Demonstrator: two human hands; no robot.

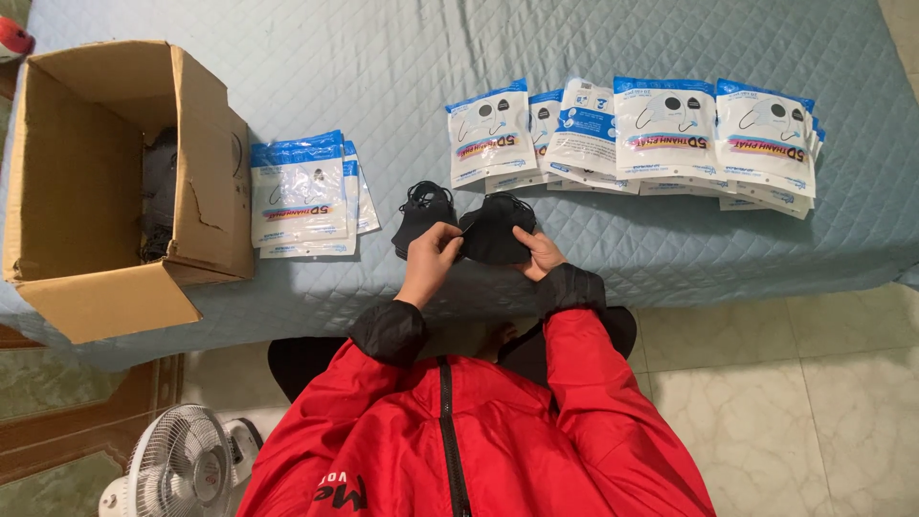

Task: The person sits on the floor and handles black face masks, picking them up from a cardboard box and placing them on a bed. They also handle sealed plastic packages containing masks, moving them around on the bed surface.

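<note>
Box left on bed, packet stack beside it, packet row right, masks between, perhaps more in box.

Open brown cardboard box at the left edge of the quilted pale blue bed, lying tipped with flaps spread, dark contents dimly visible inside

Just right of the box, small stack of flat pouches: rectangular, white with a blue top band and a pink-and-purple stripe low down, fanned slightly to the right

Further right, well apart from that stack, long overlapping row of matching pouches along the bed, same white faces, blue top bands, black round marks and coloured stripe, several layers deep, reaching toward the right side; one pouch mid-row showing a bluer printed face
</note>
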